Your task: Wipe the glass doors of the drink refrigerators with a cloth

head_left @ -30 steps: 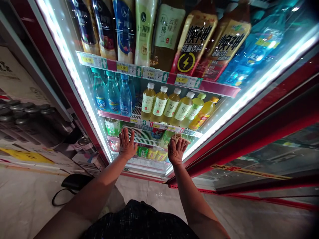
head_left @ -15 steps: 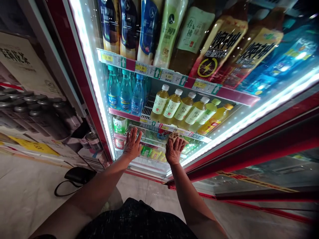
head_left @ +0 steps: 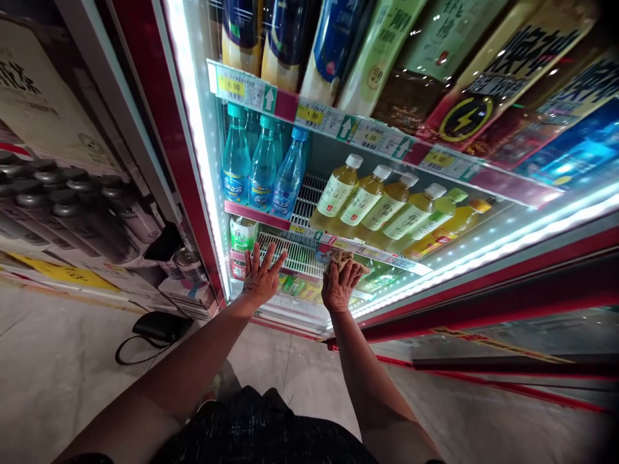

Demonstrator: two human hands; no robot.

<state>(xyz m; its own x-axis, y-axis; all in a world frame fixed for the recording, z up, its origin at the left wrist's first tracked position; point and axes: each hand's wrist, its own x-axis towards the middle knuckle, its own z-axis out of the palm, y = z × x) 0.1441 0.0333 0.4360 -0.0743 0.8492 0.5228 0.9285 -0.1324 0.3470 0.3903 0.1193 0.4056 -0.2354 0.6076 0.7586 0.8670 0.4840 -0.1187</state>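
A crumpled brown cloth (head_left: pixel 342 259) is under the fingers of my right hand (head_left: pixel 338 289), at the front of a lower shelf in the lit drinks cooler. My left hand (head_left: pixel 262 282) has its fingers spread, with nothing in it, in front of a wire shelf (head_left: pixel 300 252). Just left of those fingers stands a bottle with a green-and-white label (head_left: pixel 242 233). Above the hands, a row of yellow-brown tea bottles (head_left: pixel 368 209) and several blue bottles (head_left: pixel 262 171) stand on the middle shelf. Whether my left fingertips touch anything is hard to tell.
Large bottles (head_left: pixel 329 48) fill the upper shelf behind a price strip (head_left: pixel 309 116). A red-framed door (head_left: pixel 483 303) stands to the right. Dark flasks (head_left: pixel 87 219) line shelving at left, and a black strapped bag (head_left: pixel 162 325) lies on the floor.
The view has shifted closer to the cooler, so the bottles look larger. My left fingers are spread wider and the hand sits slightly further right. My right hand stays on the cloth.
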